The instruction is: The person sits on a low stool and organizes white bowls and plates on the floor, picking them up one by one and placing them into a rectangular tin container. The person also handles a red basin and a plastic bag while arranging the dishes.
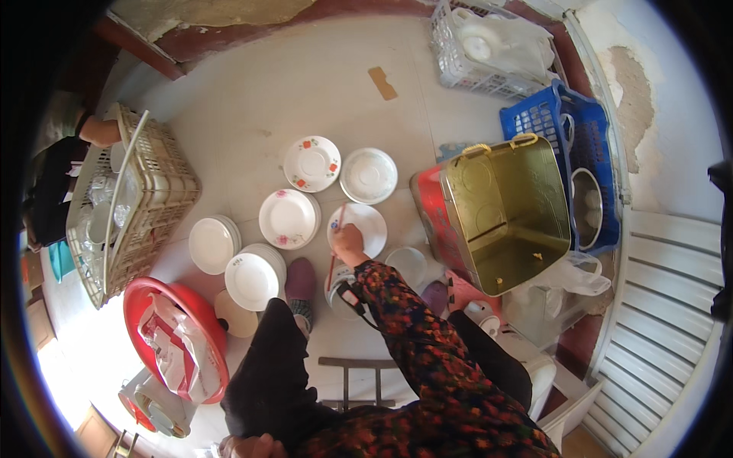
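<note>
My right hand (349, 243) grips a thin reddish-brown stick (343, 210), possibly a chopstick. It is held over a white plate (371, 226) on the tiled floor. My left hand (252, 445) shows only partly at the bottom edge, beside my leg; its fingers cannot be made out well. Ahead lie a plate with orange flowers (312, 164), a pale-rimmed plate (369, 176) and a stack with pink flowers (287, 219). Nearer my left foot stand a stack of white plates (213, 245) and a taller stack of bowls or deep plates (252, 280). A whitish bowl (406, 264) sits right of my hand.
A large square tin (441, 220) stands at right, before a blue plastic crate (592, 137). A white crate (467, 74) lies behind. At left, another person's hand (101, 131) touches a cream crate (166, 172) of glassware, near a red basin (177, 292).
</note>
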`<state>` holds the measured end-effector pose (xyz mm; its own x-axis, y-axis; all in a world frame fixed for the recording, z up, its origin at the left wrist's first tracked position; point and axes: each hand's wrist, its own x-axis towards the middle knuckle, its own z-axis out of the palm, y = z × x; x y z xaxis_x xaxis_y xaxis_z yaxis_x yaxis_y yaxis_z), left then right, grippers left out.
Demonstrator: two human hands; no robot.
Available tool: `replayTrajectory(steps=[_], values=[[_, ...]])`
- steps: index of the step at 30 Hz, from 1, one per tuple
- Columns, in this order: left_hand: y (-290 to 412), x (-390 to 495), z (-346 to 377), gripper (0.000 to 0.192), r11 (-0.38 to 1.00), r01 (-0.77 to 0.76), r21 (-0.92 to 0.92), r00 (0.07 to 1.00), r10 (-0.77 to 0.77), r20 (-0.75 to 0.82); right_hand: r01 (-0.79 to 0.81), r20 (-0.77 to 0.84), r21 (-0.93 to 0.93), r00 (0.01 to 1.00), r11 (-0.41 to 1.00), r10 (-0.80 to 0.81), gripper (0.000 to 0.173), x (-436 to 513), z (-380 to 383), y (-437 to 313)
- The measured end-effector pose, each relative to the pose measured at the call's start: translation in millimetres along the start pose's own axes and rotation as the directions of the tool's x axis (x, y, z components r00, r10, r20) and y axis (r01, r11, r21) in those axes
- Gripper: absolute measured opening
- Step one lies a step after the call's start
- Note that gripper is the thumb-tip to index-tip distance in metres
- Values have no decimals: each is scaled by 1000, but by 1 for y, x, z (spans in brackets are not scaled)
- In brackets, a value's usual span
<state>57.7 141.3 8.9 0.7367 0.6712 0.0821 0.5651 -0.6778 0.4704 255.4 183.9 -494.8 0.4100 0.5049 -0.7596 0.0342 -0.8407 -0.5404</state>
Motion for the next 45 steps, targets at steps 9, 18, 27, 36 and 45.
replayTrajectory(steps=[9, 18, 27, 36, 45], values=[[15, 28, 15, 22, 999, -50, 2, 995, 50, -88, 479, 374, -449, 868, 754, -328, 37, -68, -108, -106], [31, 57, 27, 18, 992, 12, 123, 996, 0, -93, 553, 608, 24, 653, 833, -451, 27, -115, -431, -213], [49, 85, 50, 15, 980, 25, 198, 999, -18, -34, -166, -162, -700, 984, 695, 71, 28, 47, -441, -34], [45, 98, 62, 16, 956, 87, 279, 995, -72, -62, -369, -294, -722, 929, 585, 222, 32, 123, -406, 135], [44, 95, 60, 8, 939, 123, 321, 992, -105, -74, -520, -496, -733, 850, 438, 179, 35, 85, -416, 118]])
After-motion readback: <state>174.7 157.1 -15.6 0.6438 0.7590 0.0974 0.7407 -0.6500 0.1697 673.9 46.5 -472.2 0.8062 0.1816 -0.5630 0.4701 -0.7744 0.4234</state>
